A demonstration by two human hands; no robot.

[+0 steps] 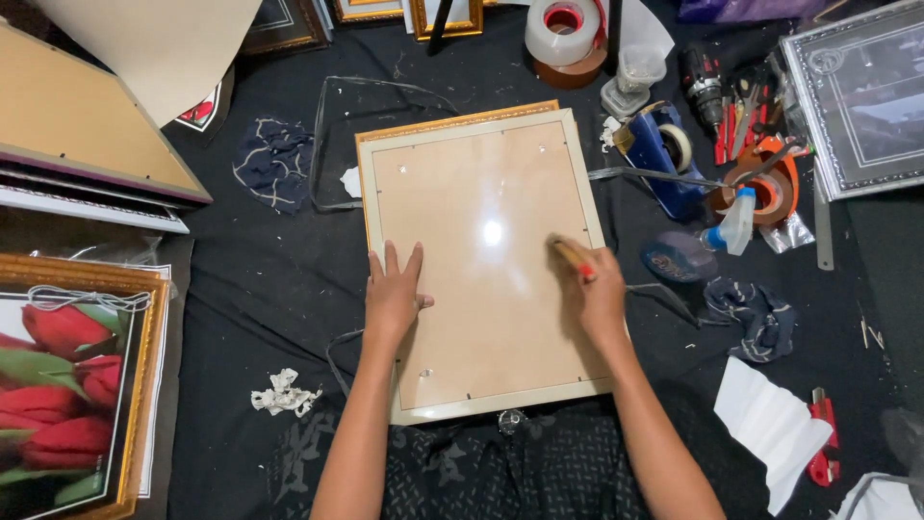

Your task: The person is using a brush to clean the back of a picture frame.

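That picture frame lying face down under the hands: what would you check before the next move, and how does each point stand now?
1. Frame lies flat on the black cloth: ok.
2. Left hand presses flat on the backing board, steadying it: ok.
3. Right hand has a closed grip on the small wooden-handled tool: ok.
4. Tool tip placed at the frame's right edge: cannot tell, the hand hides it.
5. Backing board sits inside the frame on all sides: ok along the visible edges; the near edge is partly hidden by the arms.
6. Tape rolls and spray bottle lie off the frame: ok.
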